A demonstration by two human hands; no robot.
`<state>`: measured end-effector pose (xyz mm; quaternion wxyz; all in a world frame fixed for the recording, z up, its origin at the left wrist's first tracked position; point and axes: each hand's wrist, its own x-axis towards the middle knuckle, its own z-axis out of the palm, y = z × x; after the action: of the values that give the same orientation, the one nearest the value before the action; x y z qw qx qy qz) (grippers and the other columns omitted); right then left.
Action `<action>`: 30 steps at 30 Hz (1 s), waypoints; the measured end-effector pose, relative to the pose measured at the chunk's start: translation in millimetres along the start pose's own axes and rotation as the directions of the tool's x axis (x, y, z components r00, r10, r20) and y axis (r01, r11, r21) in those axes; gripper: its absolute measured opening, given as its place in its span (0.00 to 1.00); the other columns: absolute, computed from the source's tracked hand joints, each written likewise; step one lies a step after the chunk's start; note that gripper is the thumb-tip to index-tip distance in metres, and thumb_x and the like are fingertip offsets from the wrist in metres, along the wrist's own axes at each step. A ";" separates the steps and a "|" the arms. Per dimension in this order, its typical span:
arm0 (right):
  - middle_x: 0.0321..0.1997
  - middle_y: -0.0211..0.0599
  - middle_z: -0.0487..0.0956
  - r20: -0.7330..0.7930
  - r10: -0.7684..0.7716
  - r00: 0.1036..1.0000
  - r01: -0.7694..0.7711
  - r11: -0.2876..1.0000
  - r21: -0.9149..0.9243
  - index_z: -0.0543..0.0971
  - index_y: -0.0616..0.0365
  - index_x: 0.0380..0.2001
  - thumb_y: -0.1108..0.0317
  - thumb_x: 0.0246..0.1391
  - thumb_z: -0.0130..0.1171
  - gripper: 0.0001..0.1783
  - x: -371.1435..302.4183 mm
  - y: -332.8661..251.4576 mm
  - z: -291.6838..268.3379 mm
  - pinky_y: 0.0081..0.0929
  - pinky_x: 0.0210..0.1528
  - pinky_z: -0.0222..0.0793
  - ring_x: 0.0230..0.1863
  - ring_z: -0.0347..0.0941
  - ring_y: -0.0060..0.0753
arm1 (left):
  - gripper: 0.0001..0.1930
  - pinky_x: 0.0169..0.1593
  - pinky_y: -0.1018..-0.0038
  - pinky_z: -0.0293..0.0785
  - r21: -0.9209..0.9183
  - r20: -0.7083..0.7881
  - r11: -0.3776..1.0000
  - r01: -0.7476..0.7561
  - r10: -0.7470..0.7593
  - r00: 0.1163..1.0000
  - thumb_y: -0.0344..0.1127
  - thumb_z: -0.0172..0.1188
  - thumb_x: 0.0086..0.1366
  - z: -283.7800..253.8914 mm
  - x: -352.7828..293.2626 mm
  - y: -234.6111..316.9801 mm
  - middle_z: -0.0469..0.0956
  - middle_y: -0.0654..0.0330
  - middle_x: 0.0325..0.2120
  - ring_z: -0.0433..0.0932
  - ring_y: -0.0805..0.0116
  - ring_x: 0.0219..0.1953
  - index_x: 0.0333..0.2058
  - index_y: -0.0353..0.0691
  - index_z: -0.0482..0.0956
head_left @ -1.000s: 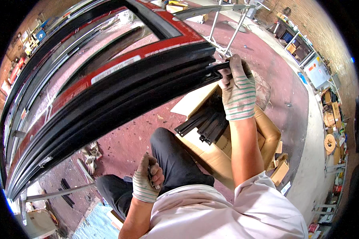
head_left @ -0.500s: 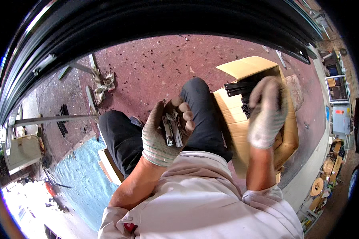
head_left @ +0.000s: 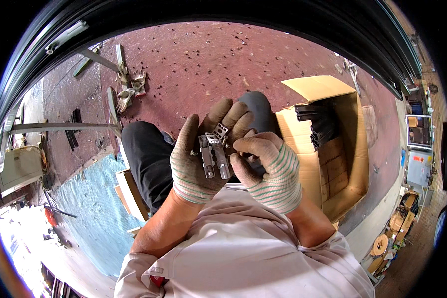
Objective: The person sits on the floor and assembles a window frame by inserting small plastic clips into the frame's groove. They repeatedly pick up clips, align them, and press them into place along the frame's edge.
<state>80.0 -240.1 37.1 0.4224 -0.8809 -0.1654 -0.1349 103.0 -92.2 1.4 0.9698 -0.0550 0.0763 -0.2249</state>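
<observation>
Cupped with the palm up, my left hand (head_left: 196, 166) holds several small grey metal hardware pieces (head_left: 214, 154); they look like narrow fittings with a holed plate among them. Its gloved fingers curl up around the far side of the pieces. My right hand (head_left: 270, 166), in a striped knit glove with brown fingers, is beside it, thumb and forefinger drawn together at the right edge of the pieces. Whether something small sits between those fingertips, I cannot make out. Both hands are above my lap.
An open cardboard box (head_left: 290, 141) stands to the right, with black strips (head_left: 320, 121) inside. Used gloves (head_left: 129, 92) lie by a metal frame leg on the left. A dark profiled beam (head_left: 223, 10) crosses the far side. Small dark bits dot the red floor (head_left: 193, 64).
My right hand has come left from over the cardboard box to the metal pieces in my left hand. The left hand still holds them.
</observation>
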 end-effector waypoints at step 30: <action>0.30 0.39 0.80 -0.008 0.122 0.993 -0.119 0.983 0.140 0.80 0.56 0.39 0.74 0.52 0.66 0.10 17.7 -19.8 23.7 0.26 0.29 0.72 0.26 0.77 0.33 | 0.33 0.69 0.52 0.58 -0.035 0.006 0.999 -0.025 0.025 1.000 0.57 0.42 0.73 -3.5 -14.9 13.6 0.63 0.48 0.66 0.61 0.49 0.68 0.66 0.38 0.64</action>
<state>90.4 -206.7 43.3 0.4915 -0.8566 -0.1172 -0.1047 95.0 -73.8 -2.1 0.9717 -0.0717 0.0776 -0.2112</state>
